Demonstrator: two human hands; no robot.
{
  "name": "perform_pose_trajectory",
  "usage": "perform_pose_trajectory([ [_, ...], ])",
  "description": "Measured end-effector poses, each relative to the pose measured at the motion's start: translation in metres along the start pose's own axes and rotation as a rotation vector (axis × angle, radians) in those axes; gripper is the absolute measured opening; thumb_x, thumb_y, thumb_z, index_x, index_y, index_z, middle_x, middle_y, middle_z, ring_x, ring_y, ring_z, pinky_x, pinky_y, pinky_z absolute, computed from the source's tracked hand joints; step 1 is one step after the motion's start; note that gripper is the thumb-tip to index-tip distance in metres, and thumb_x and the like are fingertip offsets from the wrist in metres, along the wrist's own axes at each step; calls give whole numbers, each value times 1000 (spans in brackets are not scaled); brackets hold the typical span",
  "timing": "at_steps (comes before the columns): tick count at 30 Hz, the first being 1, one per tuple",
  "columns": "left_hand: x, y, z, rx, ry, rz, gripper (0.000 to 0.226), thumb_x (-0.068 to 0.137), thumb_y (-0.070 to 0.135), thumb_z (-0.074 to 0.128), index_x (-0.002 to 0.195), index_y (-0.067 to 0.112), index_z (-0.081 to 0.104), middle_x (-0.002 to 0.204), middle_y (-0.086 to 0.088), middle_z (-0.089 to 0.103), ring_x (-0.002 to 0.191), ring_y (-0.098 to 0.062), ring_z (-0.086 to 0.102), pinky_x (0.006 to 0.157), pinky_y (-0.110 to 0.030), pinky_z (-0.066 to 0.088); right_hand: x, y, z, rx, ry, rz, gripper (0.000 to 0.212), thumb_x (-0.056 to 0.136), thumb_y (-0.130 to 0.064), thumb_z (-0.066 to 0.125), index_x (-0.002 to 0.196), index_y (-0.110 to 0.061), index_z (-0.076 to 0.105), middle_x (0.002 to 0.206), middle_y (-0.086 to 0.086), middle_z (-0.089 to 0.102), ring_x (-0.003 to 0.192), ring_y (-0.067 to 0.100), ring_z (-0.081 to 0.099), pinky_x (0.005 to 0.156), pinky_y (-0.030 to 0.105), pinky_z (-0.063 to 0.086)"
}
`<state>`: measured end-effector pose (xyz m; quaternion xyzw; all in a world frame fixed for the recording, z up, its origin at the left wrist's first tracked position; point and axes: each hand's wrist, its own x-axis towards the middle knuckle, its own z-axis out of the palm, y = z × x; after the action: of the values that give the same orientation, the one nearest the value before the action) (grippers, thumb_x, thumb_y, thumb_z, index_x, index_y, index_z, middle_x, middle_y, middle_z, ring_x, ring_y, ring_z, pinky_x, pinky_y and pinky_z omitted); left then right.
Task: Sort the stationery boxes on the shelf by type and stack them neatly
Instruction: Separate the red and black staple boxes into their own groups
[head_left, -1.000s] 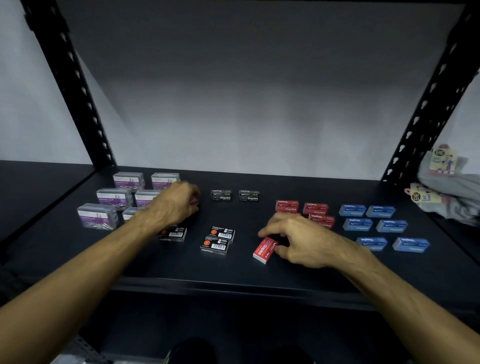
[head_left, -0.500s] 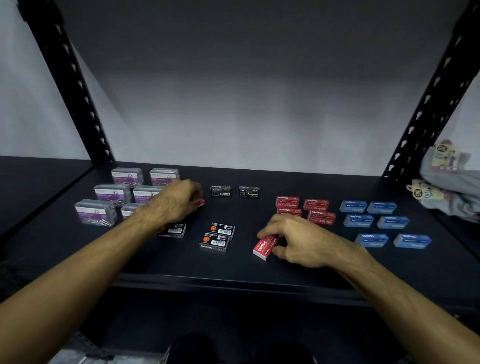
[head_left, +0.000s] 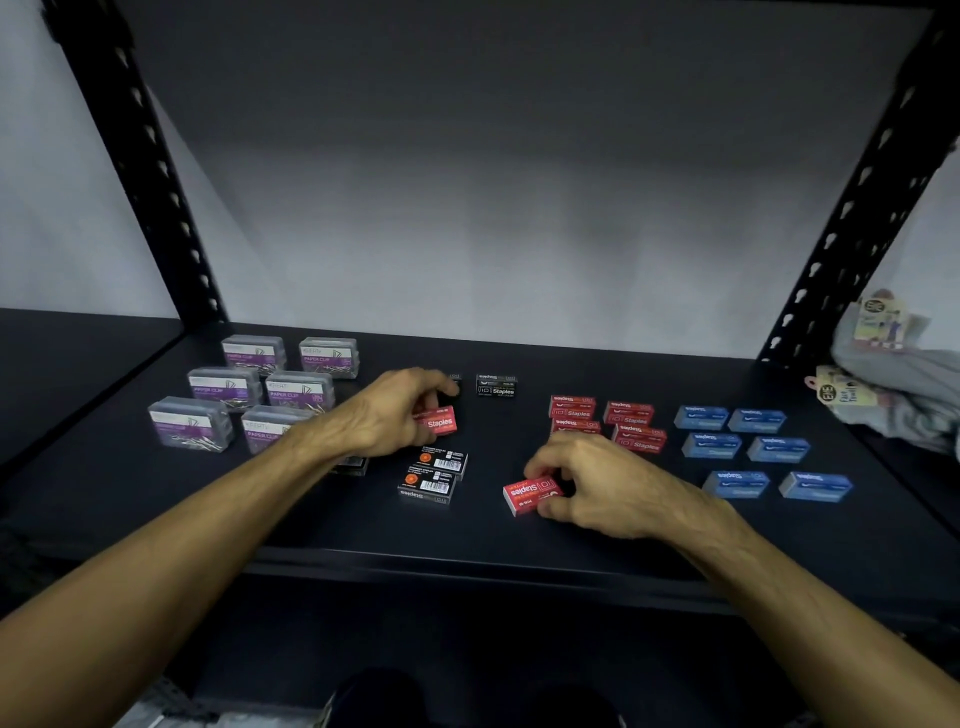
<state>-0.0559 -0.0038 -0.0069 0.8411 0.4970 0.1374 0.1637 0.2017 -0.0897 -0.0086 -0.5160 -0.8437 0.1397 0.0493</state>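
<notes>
My left hand (head_left: 397, 410) holds a red staples box (head_left: 440, 422) just above the shelf, left of centre. My right hand (head_left: 597, 480) pinches another red staples box (head_left: 530, 492) lying near the shelf's front. Several red staples boxes (head_left: 602, 422) sit grouped right of centre. Several blue boxes (head_left: 748, 444) lie further right. Clear paper clip boxes (head_left: 260, 395) with purple labels fill the left. Black staples boxes lie in the middle: one at the back (head_left: 496, 385) and two (head_left: 434, 475) in front of my left hand.
The dark shelf board (head_left: 467, 540) ends in a front edge below my forearms. Black perforated uprights stand at the back left (head_left: 150, 171) and back right (head_left: 852, 208). Grey cloth with paper tags (head_left: 883, 395) lies at the far right.
My left hand has moved right from the paper clip boxes, and the red box in it now shows. My right hand stays on its red box.
</notes>
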Motion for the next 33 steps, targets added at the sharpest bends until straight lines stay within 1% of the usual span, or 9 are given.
perform_pose_trajectory([
  [3, 1, -1, 0, -21, 4, 10, 55, 76, 10, 80, 126, 20, 61, 98, 6, 57, 83, -9, 55, 68, -8, 39, -2, 0, 0, 18, -3, 16, 41, 87, -36, 70, 125, -27, 59, 113, -14, 52, 99, 2, 49, 85, 20, 42],
  [6, 1, -2, 1, -47, -3, 0, 50, 75, 11, 82, 121, 22, 65, 99, 6, 59, 90, -12, 58, 75, -15, 45, -2, 1, 0, 39, -4, 21, 40, 87, -33, 71, 125, -27, 59, 110, -16, 50, 95, 0, 49, 76, 14, 37],
  [8, 2, -3, 3, -83, 0, -11, 44, 74, 10, 82, 114, 24, 69, 94, 9, 59, 87, -11, 59, 74, -16, 46, -2, 1, 0, 40, -5, 21, 40, 87, -33, 71, 125, -27, 60, 108, -16, 50, 92, -2, 48, 70, 12, 35],
  [11, 3, -4, 4, -156, 15, -15, 36, 74, 6, 81, 103, 24, 72, 84, 11, 57, 77, -7, 57, 68, -13, 45, -2, 1, 0, 45, -8, 25, 39, 86, -34, 71, 124, -27, 60, 107, -16, 50, 86, -4, 47, 67, 11, 33],
  [14, 2, -4, 5, -172, 17, -11, 33, 75, 6, 80, 100, 25, 72, 84, 10, 58, 76, -6, 56, 70, -18, 49, -2, 0, 0, 55, -9, 36, 40, 85, -37, 72, 121, -27, 61, 105, -16, 51, 85, -3, 49, 67, 12, 35],
  [19, 1, -5, 5, -166, 7, -14, 31, 75, 13, 82, 102, 23, 70, 87, 7, 62, 78, -8, 59, 71, -20, 51, -3, 0, 1, 63, -2, 41, 39, 84, -39, 73, 119, -27, 62, 103, -16, 53, 85, -2, 50, 66, 12, 35],
  [24, -3, -14, 4, -168, 7, -35, 23, 76, 19, 82, 97, 23, 72, 87, 6, 68, 80, -11, 64, 69, -17, 49, -3, 0, 0, 61, 5, 39, 38, 88, -40, 67, 123, -26, 62, 106, -15, 55, 85, -3, 51, 66, 12, 35],
  [29, -4, -18, 3, -170, -12, -36, 16, 79, 19, 80, 93, 24, 74, 87, 9, 73, 83, -7, 67, 80, -26, 56, -3, -1, -2, 80, 13, 38, 32, 91, -40, 62, 120, -26, 66, 95, -18, 53, 82, -2, 52, 66, 12, 35],
  [33, -4, -18, 4, -176, -5, -36, 16, 80, 20, 79, 94, 24, 74, 89, 8, 73, 84, -9, 68, 82, -27, 56, -3, -3, 0, 68, 11, 36, 34, 87, -40, 68, 119, -28, 63, 97, -18, 52, 83, -3, 51, 66, 11, 35],
])
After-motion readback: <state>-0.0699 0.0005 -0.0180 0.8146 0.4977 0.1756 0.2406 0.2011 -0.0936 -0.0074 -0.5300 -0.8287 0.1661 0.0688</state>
